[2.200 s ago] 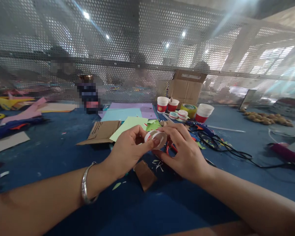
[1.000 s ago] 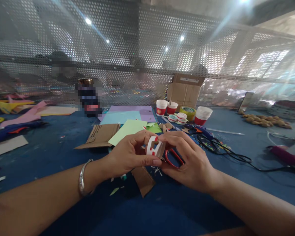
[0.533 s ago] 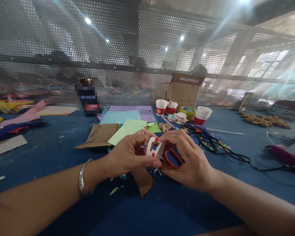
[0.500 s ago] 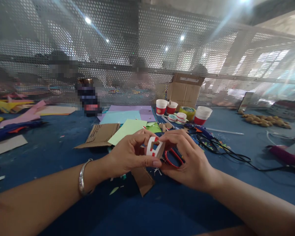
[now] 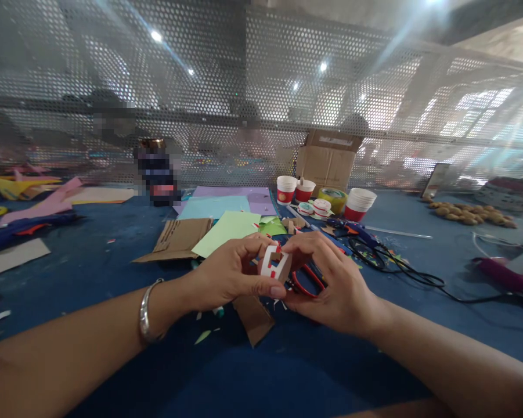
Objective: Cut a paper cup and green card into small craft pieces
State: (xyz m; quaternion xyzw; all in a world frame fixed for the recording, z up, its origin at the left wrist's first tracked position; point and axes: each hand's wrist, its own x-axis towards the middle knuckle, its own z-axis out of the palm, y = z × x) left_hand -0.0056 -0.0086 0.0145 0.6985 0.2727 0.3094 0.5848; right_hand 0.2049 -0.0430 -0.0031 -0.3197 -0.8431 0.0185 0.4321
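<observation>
Two hands (image 5: 226,273) (image 5: 335,284) hold red-white ring (image 5: 266,262); box label (image 5: 335,141) unreadable.

Blue surface (image 5: 113,377), scattered with paper, card, cups and tools.
At the middle lies cardboard (image 5: 178,235), overlapped by green paper (image 5: 228,229); behind it, a purple sheet (image 5: 263,202) partly under a blue sheet (image 5: 215,206). Farther back on the right stand two cups (image 5: 286,190) side by side, a tape roll (image 5: 337,203), a cup stack (image 5: 360,203) and, behind, a box (image 5: 328,159). Right of these lie a glue gun (image 5: 363,233) with its black cable (image 5: 411,268), brown nuts (image 5: 470,213) heaped together and a purple tool (image 5: 505,274). Far left: pink paper (image 5: 47,206) and white card (image 5: 15,257). Nearer lie a brown scrap (image 5: 253,324) and a green sliver (image 5: 203,337).
</observation>
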